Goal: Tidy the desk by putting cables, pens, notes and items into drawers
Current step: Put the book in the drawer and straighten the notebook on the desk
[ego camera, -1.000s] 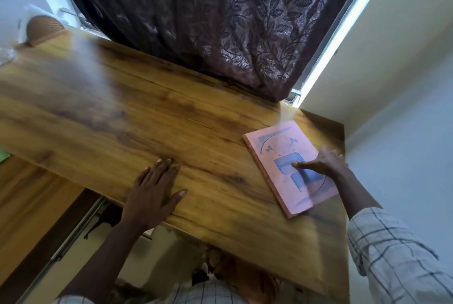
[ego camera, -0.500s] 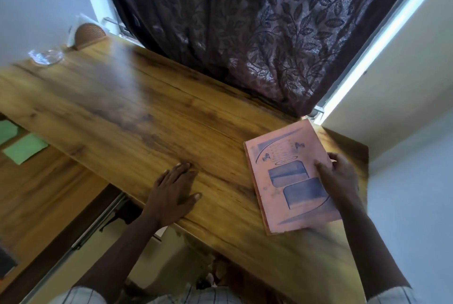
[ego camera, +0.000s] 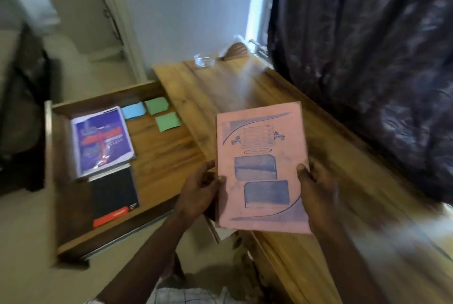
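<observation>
1. Holding the booklet (ego camera: 262, 146) up in the air over the front edge of the desk (ego camera: 220, 88), cover facing me.
2. Looks thin, light and floppy to me, probably not slippery. I reckon gripping both long edges low down stops it sagging.
3. Left hand (ego camera: 196, 193) pinches the left edge, thumb on the cover. Right hand (ego camera: 318, 191) does the same on the right edge.
4. Open drawer (ego camera: 103, 100) is off to my left, with books (ego camera: 101, 141) and sticky notes (ego camera: 157, 106) in it.
</observation>
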